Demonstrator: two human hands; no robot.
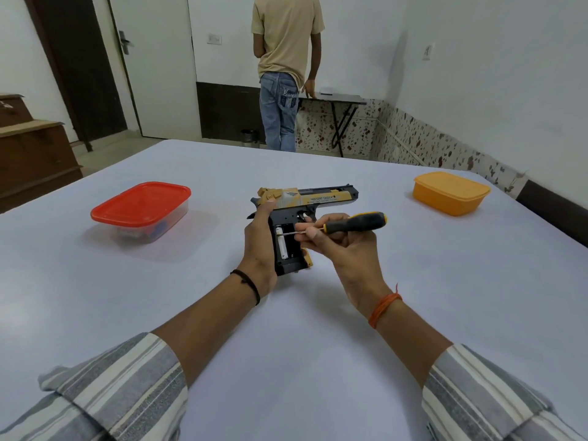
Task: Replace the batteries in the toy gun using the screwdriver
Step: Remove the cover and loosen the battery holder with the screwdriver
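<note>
while boxes flank toy gun (305,214), red-lidded box (140,211) left, orange box (450,192) right

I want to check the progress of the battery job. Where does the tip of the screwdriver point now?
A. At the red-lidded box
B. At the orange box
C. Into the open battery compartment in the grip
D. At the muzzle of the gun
C: the screwdriver, held by the right hand, has its tip in the open grip of the toy gun, at a battery.

Left hand (259,246) covers the toy gun (305,202) grip's near side; screwdriver (337,226) tip lost in the open battery bay; slide lettering too small to read; contents of red-lidded container (141,211), at 10 o'clock, blurred; bystander (286,58) cut off at 12 o'clock edge.
</note>
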